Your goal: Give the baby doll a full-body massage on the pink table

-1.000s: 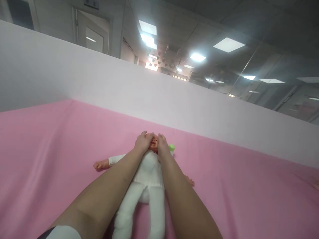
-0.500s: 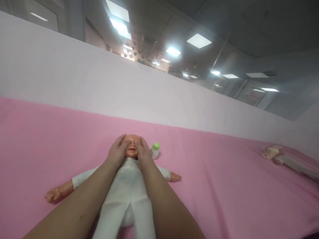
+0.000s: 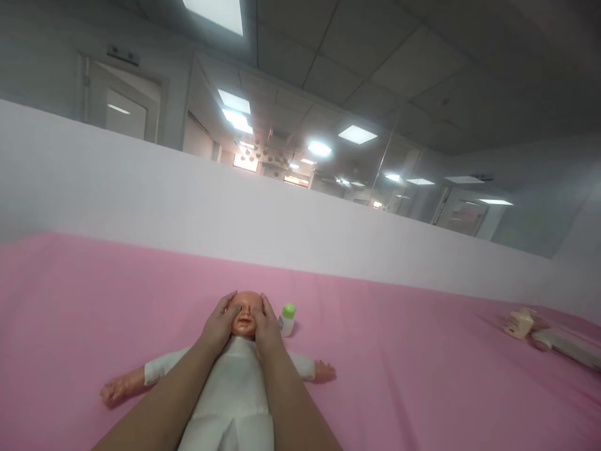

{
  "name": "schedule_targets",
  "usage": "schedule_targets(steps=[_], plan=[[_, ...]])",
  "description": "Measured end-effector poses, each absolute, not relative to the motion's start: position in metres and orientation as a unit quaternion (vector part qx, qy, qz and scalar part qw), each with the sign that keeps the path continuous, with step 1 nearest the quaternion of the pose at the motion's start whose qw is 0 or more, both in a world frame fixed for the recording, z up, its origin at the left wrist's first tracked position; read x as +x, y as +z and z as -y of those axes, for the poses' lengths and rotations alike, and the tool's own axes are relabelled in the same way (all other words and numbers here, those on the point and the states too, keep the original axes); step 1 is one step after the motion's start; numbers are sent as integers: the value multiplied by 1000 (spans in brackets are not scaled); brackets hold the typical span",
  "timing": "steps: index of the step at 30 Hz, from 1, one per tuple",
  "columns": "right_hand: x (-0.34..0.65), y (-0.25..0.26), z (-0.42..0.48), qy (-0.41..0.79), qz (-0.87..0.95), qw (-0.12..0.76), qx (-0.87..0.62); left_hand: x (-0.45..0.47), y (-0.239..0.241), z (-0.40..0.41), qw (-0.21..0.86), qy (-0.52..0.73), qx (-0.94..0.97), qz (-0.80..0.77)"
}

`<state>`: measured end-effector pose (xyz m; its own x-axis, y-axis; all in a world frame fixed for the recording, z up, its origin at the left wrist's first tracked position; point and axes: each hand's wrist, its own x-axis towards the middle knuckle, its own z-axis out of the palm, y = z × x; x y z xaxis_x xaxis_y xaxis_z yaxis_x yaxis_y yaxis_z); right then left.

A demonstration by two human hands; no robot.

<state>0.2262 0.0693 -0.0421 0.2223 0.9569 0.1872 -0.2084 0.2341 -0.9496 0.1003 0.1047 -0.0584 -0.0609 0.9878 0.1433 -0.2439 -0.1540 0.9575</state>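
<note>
A baby doll (image 3: 235,382) with a white cloth body lies on its back on a pink sheet, arms spread to both sides. My left hand (image 3: 220,322) cups one side of its orange plastic head, fingers curled round the side. On the other side my right hand (image 3: 267,326) holds the head the same way. Both thumbs rest on the face beside the nose, over the eye area, which they partly hide. Close to my right hand stands a small white bottle (image 3: 286,321) with a green cap, apart from the fingers.
The pink sheet (image 3: 366,351) spreads under everything. A low white wall (image 3: 282,228) with glass above borders its far side. At the far right lie a cream-coloured object (image 3: 519,322) and part of another doll (image 3: 568,347) in white cloth.
The view has tilted up, so the doll and hands appear lower. Both hands stay on the doll's head; the thumbs have shifted at most slightly on the face.
</note>
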Motion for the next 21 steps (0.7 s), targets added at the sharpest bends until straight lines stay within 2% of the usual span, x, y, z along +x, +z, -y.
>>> schedule_targets(steps=[4,8,21], plan=[[226,-42,-65,485,393,673,-396,101,-56,-97,577,607,404,-367],[231,-44,-71,494,363,680,-402,101,-49,-87,601,621,363,-348],[234,-44,-71,540,393,652,-359,103,-49,-91,543,626,423,-368]])
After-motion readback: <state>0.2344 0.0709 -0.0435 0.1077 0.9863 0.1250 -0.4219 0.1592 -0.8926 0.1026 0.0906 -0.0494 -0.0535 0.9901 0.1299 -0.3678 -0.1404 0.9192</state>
